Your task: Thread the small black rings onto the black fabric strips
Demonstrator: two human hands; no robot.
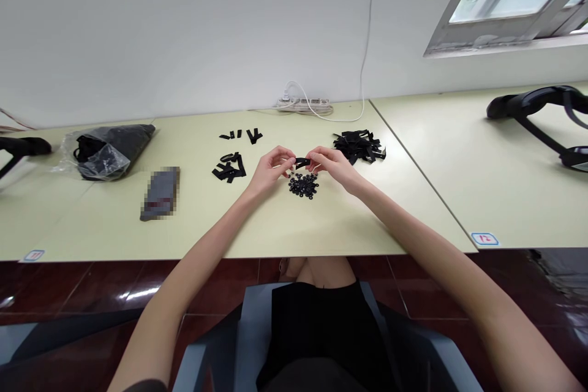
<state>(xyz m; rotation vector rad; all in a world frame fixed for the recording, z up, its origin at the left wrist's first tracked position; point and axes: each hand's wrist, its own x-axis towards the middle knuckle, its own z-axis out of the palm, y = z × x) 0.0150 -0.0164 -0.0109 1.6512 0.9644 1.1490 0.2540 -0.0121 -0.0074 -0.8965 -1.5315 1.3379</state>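
Between my two hands is a short black strap (pixel 302 162), pinched at its left end by my left hand (pixel 274 168) and at its right end by my right hand (pixel 331 165). Its middle shows in the gap between the fingertips. Just below it on the table lies a heap of small black ring-like pieces (pixel 304 185). To the right of my right hand sits a pile of black straps (pixel 359 146). Left of my left hand is a smaller group of black straps (pixel 229 168), with a few loose strips (pixel 254 135) behind it.
A power strip (pixel 304 105) with a white cable (pixel 368 30) lies against the wall. On the left are a clear plastic bag (pixel 108 150) with black contents and a blurred dark flat object (pixel 160 193). Black curved equipment (pixel 528 104) stands at the right. The table's front edge (pixel 303 256) is near my lap.
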